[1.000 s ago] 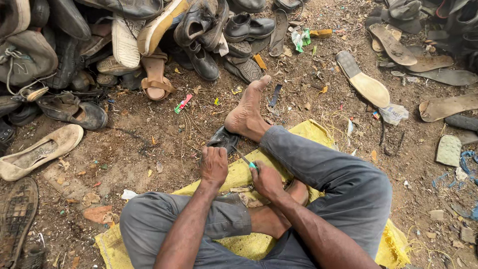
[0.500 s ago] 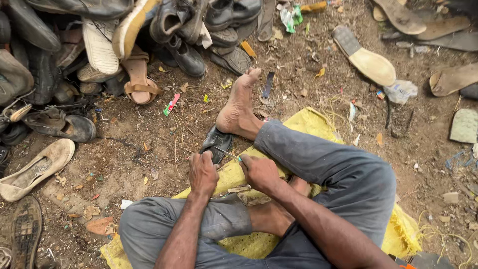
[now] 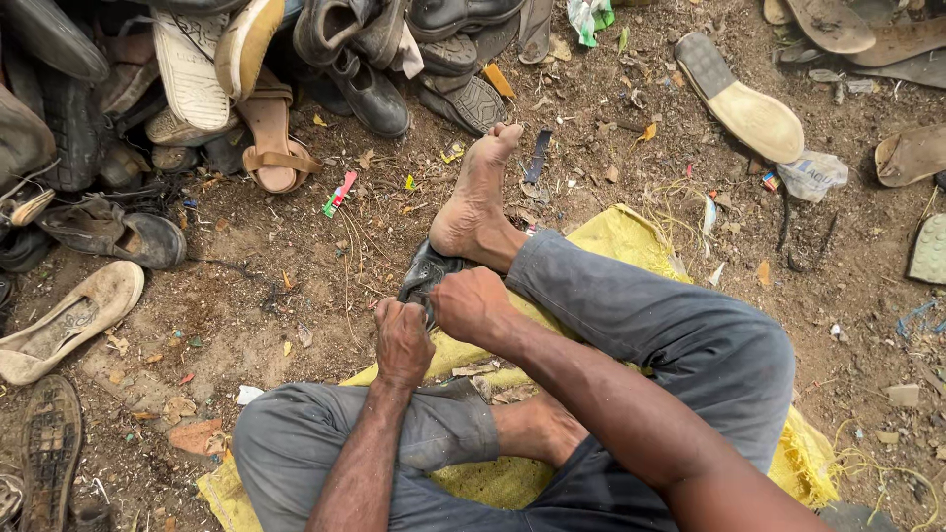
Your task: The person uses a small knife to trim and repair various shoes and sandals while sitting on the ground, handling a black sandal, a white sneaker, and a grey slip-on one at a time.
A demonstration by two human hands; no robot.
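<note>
The black shoe [image 3: 426,276] lies on the ground just under the bare heel [image 3: 455,229], pinned there. Both hands are closed on its near end: left hand [image 3: 402,340] gripping, right hand [image 3: 471,303] fisted beside it. The shoe looks whole; work seems barely begun. Beyond the heel, a shoe pile [image 3: 207,89].

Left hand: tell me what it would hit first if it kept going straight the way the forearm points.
The left hand points up and away from the body. It already touches the dark shoe piece; just past that lies the bare heel, though depth is hard to judge.
</note>
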